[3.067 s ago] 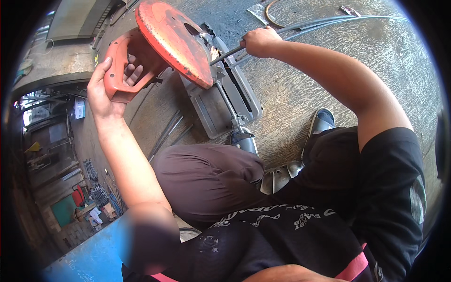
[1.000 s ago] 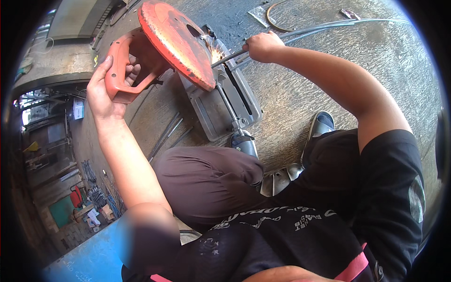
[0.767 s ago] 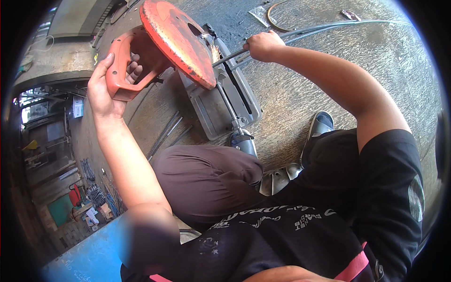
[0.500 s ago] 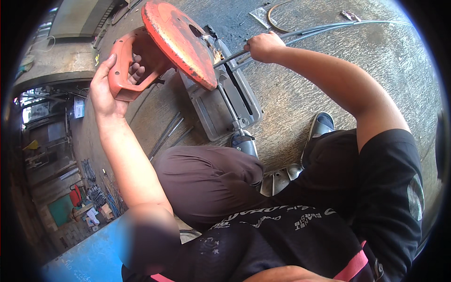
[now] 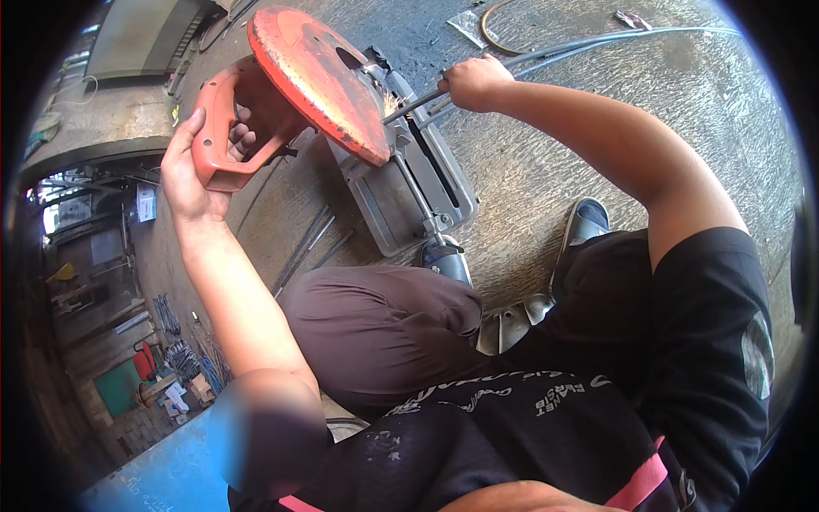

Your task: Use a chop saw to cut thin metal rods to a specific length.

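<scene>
My left hand (image 5: 198,162) is wrapped round the orange D-shaped handle (image 5: 220,128) of a cut-off saw. The saw's worn orange blade guard (image 5: 328,81) tilts over its grey metal base (image 5: 397,200) on the floor. To the right, my right hand (image 5: 476,83) is closed round a thin grey metal rod (image 5: 418,106), whose near end runs in under the guard's lower edge. Small bright sparks (image 5: 392,104) show where rod and guard meet. The blade itself is hidden by the guard. A clamp screw (image 5: 415,189) points along the base toward my foot.
Long rods (image 5: 597,45) stretch over the concrete floor to the far right, near a brown hose (image 5: 490,30). Short cut rods (image 5: 309,243) lie left of the base. My shoes (image 5: 583,224) are close by. Coiled wire and scraps (image 5: 181,358) lie at the left.
The saw's handle and guard sit slightly farther left in the picture. Both hands keep their grip, and sparks show in both frames.
</scene>
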Demonstrator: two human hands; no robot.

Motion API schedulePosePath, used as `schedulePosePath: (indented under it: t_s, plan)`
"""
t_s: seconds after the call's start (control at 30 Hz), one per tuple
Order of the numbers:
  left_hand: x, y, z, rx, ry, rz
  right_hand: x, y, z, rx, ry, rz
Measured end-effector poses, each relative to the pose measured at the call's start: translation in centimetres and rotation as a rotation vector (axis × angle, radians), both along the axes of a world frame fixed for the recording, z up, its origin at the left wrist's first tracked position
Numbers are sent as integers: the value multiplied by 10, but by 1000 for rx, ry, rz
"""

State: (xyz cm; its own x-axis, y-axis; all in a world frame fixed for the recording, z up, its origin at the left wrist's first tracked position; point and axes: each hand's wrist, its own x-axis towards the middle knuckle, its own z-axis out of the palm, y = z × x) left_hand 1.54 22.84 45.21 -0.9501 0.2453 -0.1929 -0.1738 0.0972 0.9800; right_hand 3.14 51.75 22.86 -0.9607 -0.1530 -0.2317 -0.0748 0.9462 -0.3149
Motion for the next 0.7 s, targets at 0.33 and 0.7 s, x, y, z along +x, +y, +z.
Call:
schedulePosePath:
  t_s: [0.33,0.7]
  plan:
    - [-2,-2,-1,-3,-15,8,-1,1,2,14,2,4]
    - [-5,-6,-2,49,-17,-2,2,2,6,11,8,12]
